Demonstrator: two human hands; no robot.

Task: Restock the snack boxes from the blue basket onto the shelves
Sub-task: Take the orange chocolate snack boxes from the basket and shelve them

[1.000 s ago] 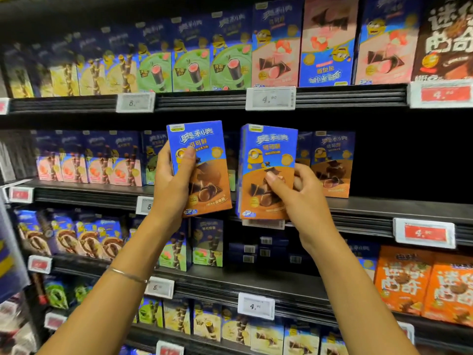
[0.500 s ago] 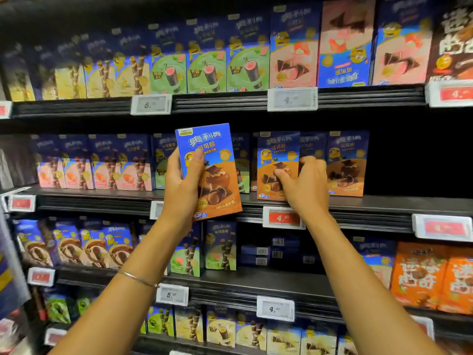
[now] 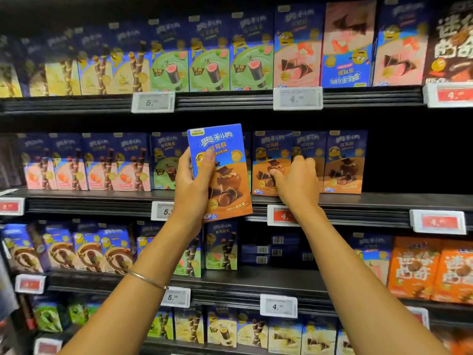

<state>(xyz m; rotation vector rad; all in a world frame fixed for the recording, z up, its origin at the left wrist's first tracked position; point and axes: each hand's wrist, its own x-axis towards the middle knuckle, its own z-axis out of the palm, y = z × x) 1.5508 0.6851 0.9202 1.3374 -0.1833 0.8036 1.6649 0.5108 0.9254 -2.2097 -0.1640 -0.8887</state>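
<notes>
The left hand grips a raised snack box in curled fingers and thumb, just left of the right hand, whose thumb and curled fingers pinch a second box standing upright on the middle shelf beneath them

The near blue-and-brown cardboard snack box has a smooth, glossy printed face; the shelved blue-and-brown cardboard box just right of it looks alike but duller in shade. The dark metal shelves look matt with ribbed front edges, their white plastic price tags smooth, and a thin metal bangle on the left wrist shines.
</notes>
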